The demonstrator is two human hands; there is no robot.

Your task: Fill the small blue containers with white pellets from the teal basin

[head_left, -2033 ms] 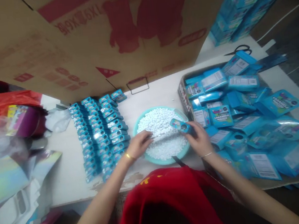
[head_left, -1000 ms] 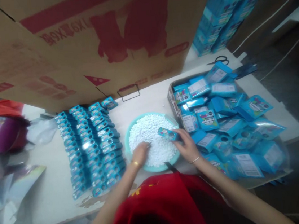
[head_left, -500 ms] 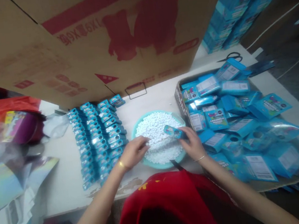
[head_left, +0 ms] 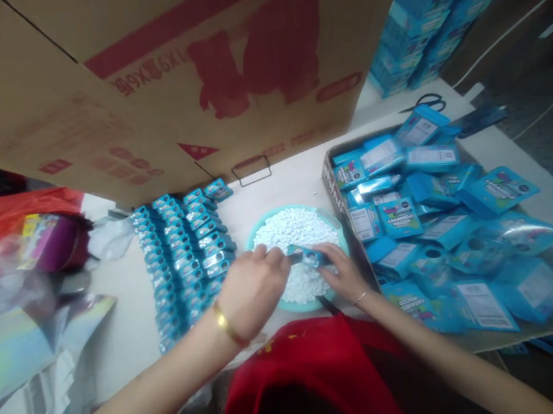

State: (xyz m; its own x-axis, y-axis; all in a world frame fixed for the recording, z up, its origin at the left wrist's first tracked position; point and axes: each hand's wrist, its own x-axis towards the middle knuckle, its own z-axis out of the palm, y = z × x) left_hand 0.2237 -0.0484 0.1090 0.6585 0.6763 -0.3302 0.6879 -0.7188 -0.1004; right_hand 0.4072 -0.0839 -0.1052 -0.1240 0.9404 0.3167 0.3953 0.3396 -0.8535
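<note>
Over a teal bowl (head_left: 336,230) heaped with small white candies (head_left: 295,228) on the pale surface (head_left: 283,179), the right hand (head_left: 341,273) grips a small blue case (head_left: 305,256), while the left hand (head_left: 254,290) pinches at the case's near end, fingers closed; what they hold cannot be made out. Candies could slip past the case and scatter, as the bowl is piled to its rim. A left elbow swing might knock the rows of filled blue cases (head_left: 184,255) just beside the bowl.
</note>
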